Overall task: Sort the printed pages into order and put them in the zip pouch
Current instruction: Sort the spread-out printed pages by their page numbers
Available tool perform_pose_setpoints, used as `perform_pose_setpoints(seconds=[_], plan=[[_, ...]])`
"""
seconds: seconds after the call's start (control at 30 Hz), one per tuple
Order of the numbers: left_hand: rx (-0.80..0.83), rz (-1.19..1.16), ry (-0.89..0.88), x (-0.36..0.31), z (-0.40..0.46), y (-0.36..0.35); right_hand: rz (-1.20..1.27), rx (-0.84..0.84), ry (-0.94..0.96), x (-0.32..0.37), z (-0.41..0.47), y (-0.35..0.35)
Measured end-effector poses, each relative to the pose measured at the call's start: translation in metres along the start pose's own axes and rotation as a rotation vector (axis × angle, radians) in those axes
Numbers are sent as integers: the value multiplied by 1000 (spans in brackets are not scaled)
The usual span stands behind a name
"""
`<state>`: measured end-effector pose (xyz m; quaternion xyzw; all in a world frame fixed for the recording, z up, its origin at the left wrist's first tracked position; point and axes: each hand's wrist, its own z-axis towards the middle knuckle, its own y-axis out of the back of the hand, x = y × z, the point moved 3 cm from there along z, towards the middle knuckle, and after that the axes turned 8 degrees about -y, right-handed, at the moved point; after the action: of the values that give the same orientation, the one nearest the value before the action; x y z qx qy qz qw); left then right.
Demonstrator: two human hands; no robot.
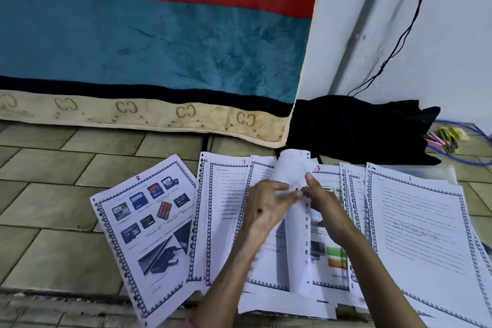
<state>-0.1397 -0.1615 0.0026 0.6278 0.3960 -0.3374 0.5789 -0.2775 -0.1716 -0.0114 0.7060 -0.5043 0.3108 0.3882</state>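
- Both hands, left hand (262, 205) and right hand (323, 201), pinch one curled sheet (292, 176) at frame centre.
- Printed pages (415, 224) fan across the tiled floor (53, 194), lower half of frame; handwritten numbers 8, 7, 3 and 1 are readable.
- Page 1 reads "STORAGE".
- One clear zip pouch (426, 169) lies under the right-hand pages.

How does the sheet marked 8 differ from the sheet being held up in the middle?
The sheet marked 8 lies flat on the tiled floor, untouched; the held sheet is lifted and curled, pinched between the left hand and right hand. The sheet marked 8 shows its printed side with memory-card photos; the held sheet shows mostly a blank white back. Both have punched holes along one edge.
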Motion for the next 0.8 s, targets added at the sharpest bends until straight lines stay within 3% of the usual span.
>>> perform_pose_setpoints(seconds=[0.07,0.27,0.43,0.53,0.67,0.8], plan=[[108,-42,-19,-3,-1,-14,47,-65,-12,-1,5,2],[-54,-213,73,27,10,5,157,-245,-74,-11,11,18],[102,-588,416,58,17,28,144,-265,-100,-11,15,18],[91,-708,505,76,20,44,165,-221,-139,-12,16,18],[73,-687,522,90,24,56,121,-178,-61,-13,15,22],[6,-573,396,88,21,53,130,-236,-19,-15,14,28]])
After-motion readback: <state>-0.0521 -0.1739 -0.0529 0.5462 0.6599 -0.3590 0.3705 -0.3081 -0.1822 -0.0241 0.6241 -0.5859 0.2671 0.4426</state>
